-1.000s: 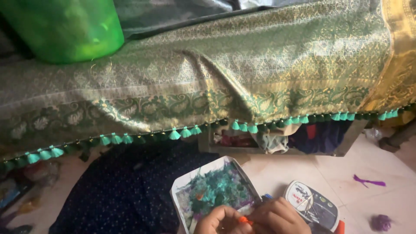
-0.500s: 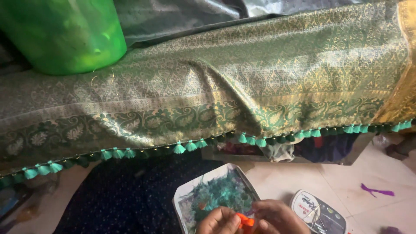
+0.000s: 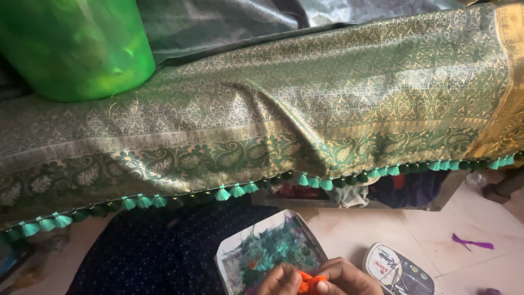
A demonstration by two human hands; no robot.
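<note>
Fingers of your left hand point(image 3: 281, 281) and right hand point(image 3: 341, 279) pinch what looks like orange thread point(image 3: 308, 282), bottom centre, beside the scrap tray point(image 3: 229, 252).

Soft daylight fell from upper left; green tub point(image 3: 76, 46) glowed w/ glare spots. Cloth point(image 3: 305, 109) sheen was bright mid-frame, folds shadowed. Under the fringe point(image 3: 234, 191) was dim. Hands at btm edge slightly blurred.
</note>
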